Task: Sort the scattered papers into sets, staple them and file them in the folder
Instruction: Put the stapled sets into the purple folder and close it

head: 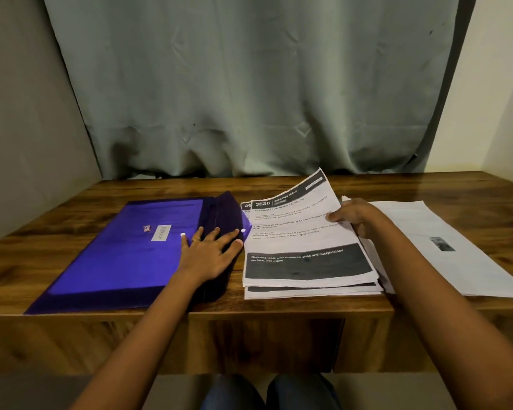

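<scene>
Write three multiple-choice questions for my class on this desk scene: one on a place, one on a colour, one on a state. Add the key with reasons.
1. Where does the folder lie relative to the stack of papers?
A. To its left
B. On top of it
C. To its right

2. What colour is the folder?
A. Red
B. Green
C. Purple

3. What is the right hand doing?
A. Holding a stapler
B. Gripping the top sheet, which is lifted at one edge
C. Pressing the folder

Key:
1 A, the folder lies left of the stack, beside it.
2 C, its cover shows purple.
3 B, its fingers curl round the sheet's raised right edge.
</scene>
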`<state>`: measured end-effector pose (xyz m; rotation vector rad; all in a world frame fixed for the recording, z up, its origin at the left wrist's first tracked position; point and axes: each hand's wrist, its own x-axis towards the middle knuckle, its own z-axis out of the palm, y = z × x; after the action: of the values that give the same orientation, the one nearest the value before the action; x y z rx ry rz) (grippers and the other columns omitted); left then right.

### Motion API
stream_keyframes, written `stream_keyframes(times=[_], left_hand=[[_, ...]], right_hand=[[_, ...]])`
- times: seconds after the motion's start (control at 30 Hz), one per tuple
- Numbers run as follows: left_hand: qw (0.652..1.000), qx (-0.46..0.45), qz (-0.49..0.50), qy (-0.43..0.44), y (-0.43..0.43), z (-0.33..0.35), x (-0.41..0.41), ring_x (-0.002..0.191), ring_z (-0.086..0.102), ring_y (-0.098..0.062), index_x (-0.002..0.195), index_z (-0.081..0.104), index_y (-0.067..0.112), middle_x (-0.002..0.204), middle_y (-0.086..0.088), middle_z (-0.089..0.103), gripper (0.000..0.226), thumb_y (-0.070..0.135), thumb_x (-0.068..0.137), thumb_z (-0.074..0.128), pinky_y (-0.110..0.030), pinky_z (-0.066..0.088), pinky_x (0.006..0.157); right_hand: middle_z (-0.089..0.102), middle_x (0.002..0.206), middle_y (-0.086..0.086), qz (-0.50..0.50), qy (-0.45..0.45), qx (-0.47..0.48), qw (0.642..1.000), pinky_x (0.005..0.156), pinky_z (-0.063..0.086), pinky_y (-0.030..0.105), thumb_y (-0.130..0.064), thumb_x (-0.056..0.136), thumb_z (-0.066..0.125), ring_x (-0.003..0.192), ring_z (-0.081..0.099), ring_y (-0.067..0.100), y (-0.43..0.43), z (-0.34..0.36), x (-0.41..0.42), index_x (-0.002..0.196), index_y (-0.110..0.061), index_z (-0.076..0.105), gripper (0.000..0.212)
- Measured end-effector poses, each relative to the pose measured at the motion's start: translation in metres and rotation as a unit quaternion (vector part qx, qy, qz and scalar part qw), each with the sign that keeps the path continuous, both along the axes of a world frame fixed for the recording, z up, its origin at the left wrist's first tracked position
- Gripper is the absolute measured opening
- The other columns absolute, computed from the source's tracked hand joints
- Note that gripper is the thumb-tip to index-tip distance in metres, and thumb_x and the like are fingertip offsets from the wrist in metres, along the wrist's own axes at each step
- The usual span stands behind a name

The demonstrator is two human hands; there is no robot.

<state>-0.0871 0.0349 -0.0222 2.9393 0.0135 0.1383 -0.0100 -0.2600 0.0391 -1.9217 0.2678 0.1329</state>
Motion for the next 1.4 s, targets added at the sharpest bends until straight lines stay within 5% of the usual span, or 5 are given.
stream_keyframes(times=[0.43, 0.63, 0.83, 1.03, 1.4], left_hand=[[0.999, -0.047, -0.003, -0.026, 0.001, 0.001, 0.0, 0.147, 0.009, -0.031, 0.144, 0.034, 0.044, 0.157, -0.003, 0.028, 0.05, 0.06, 0.096, 0.027, -0.056, 0.001, 0.115], [0.982, -0.148, -0.026, -0.114, 0.002, 0.0, -0.001, 0.122, 0.05, -0.026, 0.115, 0.069, 0.029, 0.126, 0.003, 0.064, 0.036, 0.049, 0.092, 0.051, -0.052, 0.02, 0.115], [0.953, -0.243, 0.04, -0.176, 0.004, 0.009, -0.009, 0.076, 0.052, -0.006, 0.092, 0.071, 0.006, 0.098, -0.005, 0.066, 0.012, 0.012, 0.088, 0.061, -0.002, 0.036, 0.062], [0.942, -0.228, 0.15, -0.193, 0.01, 0.014, -0.01, 0.107, 0.053, -0.032, 0.116, 0.051, 0.002, 0.117, -0.017, 0.053, 0.037, 0.007, 0.083, 0.069, -0.033, 0.043, 0.077], [0.949, -0.129, 0.194, -0.212, 0.009, 0.035, -0.019, 0.099, 0.055, -0.046, 0.107, 0.05, -0.009, 0.111, -0.029, 0.055, 0.016, -0.006, 0.092, 0.042, -0.037, 0.032, 0.066]], right_hand=[[0.061, 0.117, 0.015, -0.056, -0.21, 0.162, 0.963, 0.097, 0.048, 0.039, 0.013, 0.086, 0.056, 0.102, 0.061, 0.03, 0.021, 0.069, 0.007, 0.116, 0.012, 0.057, 0.03], [0.065, 0.119, 0.011, -0.098, -0.22, 0.072, 0.968, 0.092, 0.053, 0.045, -0.003, 0.086, 0.064, 0.106, 0.064, 0.032, 0.064, 0.034, 0.021, 0.114, -0.005, 0.065, 0.028], [0.058, 0.132, 0.014, -0.116, -0.24, -0.012, 0.964, 0.09, 0.046, 0.032, -0.007, 0.093, 0.059, 0.117, 0.057, 0.033, 0.08, 0.009, 0.016, 0.128, -0.003, 0.057, 0.035], [0.057, 0.132, 0.015, -0.081, -0.259, -0.037, 0.962, 0.091, 0.049, 0.036, -0.008, 0.092, 0.06, 0.116, 0.058, 0.034, 0.082, 0.0, 0.014, 0.126, -0.002, 0.058, 0.035], [0.056, 0.133, 0.014, -0.068, -0.262, -0.028, 0.962, 0.089, 0.049, 0.036, -0.01, 0.092, 0.06, 0.115, 0.058, 0.035, 0.086, -0.007, 0.007, 0.125, -0.001, 0.056, 0.034]])
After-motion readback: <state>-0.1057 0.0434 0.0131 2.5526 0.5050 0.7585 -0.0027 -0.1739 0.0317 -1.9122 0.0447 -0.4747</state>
